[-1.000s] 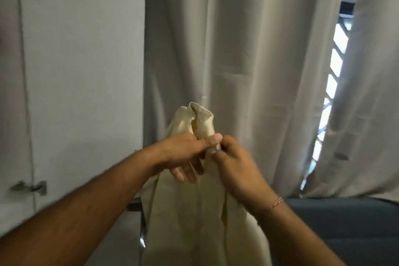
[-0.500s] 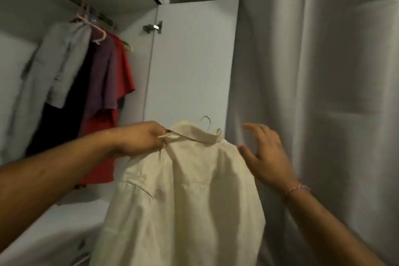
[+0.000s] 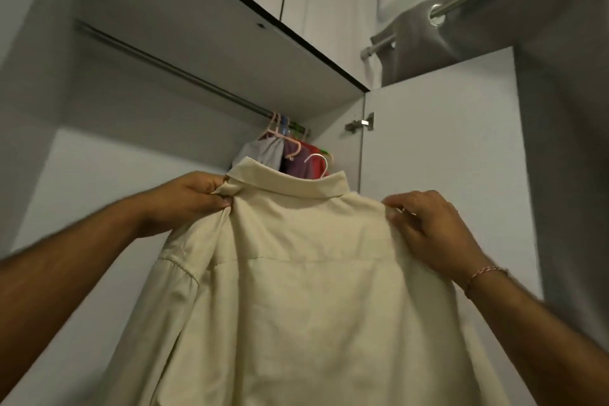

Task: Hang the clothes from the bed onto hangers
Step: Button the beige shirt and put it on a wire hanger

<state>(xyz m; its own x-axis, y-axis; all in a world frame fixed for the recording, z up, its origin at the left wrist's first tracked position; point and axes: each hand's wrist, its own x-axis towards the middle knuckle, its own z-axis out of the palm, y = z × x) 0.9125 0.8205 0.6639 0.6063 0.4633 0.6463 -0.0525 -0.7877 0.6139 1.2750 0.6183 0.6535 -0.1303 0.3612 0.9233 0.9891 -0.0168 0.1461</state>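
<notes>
I have the cream collared shirt [image 3: 296, 273] held up in front of the open wardrobe, its back toward me, already draped over a hanger whose white hook [image 3: 319, 164] pokes up just behind the collar. My left hand [image 3: 188, 199] pinches a fold of cloth right at the left end of the collar, fingers curled tight round it; my right hand [image 3: 428, 224] is closed on the right shoulder seam, thumb on the near side and fingers wrapped over the top. The shirt hangs below the clothes rail [image 3: 164, 67], which runs up and to the left, and several hung garments [image 3: 290, 155] on pink and green hangers crowd the rail's right end, just behind the collar. The fabric looks light, soft and limp, so I judge it carries almost no weight but will slide off a smooth hanger if one shoulder tips. I would keep both holds on the shoulders where the hanger arms give something firm underneath, or move one hand to the hook's neck, not grip the loose body cloth. The hook must rise clear over the rail; the bare stretch left of the other garments looks the easiest spot
</notes>
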